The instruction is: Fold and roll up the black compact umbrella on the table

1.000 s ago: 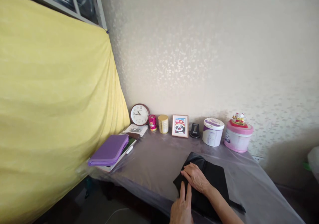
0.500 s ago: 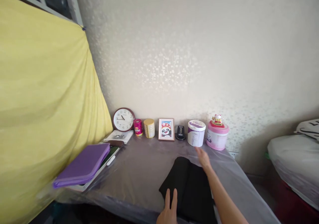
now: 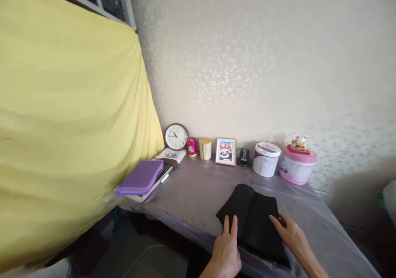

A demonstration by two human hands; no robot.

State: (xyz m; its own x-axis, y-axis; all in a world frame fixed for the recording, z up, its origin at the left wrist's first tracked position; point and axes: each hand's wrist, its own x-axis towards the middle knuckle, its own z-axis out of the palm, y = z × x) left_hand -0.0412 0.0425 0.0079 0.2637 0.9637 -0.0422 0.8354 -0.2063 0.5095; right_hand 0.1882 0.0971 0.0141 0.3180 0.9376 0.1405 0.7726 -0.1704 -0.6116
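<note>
A black folded cloth (image 3: pixel 261 220) lies on the table near its front edge, with a crease running down its middle. On its lower left part rests my left hand (image 3: pixel 225 247), index and middle finger stretched out and apart. My right hand (image 3: pixel 292 232) is at the cloth's right edge; its thumb lies over the edge and the fingers are apart from it. Neither hand lifts the cloth. The undersides of both hands are hidden.
Along the wall stand a clock (image 3: pixel 176 137), a pink can (image 3: pixel 192 147), a yellow-lidded jar (image 3: pixel 205 149), a panda picture frame (image 3: pixel 225 151), a black stapler-like object (image 3: pixel 244 157), a white tub (image 3: pixel 266 160) and a pink tub (image 3: pixel 297 166). At left lies a purple folder (image 3: pixel 140 177).
My right hand has drawn back from beyond the cloth's far end to its right edge. My left hand stays on the cloth. The camera view has turned left.
</note>
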